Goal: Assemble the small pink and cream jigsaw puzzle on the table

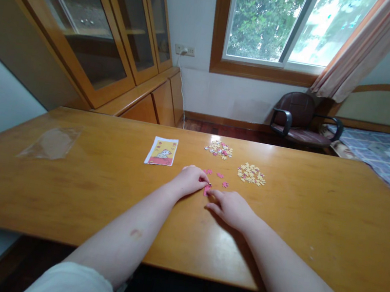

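My left hand (191,179) and my right hand (231,207) rest on the wooden table (61,194), fingertips meeting over a small pink puzzle piece (206,190). Both hands are curled in a pinch on it. A few loose pink pieces (220,175) lie just beyond my fingers. Farther back sit a mixed pile of pieces (218,149) and a yellowish pile of pieces (252,174). A reference picture card (162,151) lies to the left of the piles.
A clear plastic bag (51,142) lies at the table's left. Glass-fronted wooden cabinets (99,27) line the left wall. A dark armchair (297,118) stands under the window, and a bed (389,157) is at the right.
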Demonstrator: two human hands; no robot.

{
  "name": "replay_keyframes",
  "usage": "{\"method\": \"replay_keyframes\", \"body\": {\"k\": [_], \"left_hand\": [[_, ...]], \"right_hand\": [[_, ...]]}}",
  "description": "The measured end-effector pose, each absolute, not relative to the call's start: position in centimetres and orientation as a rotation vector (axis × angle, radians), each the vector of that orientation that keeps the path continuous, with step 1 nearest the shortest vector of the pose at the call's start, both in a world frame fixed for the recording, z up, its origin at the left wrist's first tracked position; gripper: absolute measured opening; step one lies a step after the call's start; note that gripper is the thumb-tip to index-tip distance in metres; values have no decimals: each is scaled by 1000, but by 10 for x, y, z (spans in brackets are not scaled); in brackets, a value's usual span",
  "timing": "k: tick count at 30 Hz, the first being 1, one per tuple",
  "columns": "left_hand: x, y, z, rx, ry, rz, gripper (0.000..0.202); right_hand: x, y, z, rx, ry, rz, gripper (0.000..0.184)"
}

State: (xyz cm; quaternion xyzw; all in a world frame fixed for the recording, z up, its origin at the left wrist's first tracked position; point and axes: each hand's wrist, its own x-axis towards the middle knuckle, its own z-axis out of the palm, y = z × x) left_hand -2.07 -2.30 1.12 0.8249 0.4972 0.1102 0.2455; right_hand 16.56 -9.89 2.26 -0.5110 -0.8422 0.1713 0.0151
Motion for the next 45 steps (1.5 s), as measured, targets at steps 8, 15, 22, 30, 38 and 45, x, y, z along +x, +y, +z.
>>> {"method": "replay_keyframes", "body": {"k": [8,15,22,30,38,45], "left_hand": [[-22,-22,9,2350,1367,302,18],[-22,-23,11,2347,1391,298,16],[-26,-22,11,2234,1499,491,18],[-37,-14,11,2165,1743,543,20],[-36,-24,21,2433,1538,321,16],[-35,-29,25,2453,1643,169,22]], "right_hand": [[166,-100,24,-1574,-2625,518,43],[166,-100,24,-1579,-2628,524,43],[166,-99,23,-1571,-2657,495,47],[166,-99,19,-1579,-2658,442,45],[168,-99,16,-1550,-2646,417,44],[166,-99,18,-1552,-2644,445,45]]}}
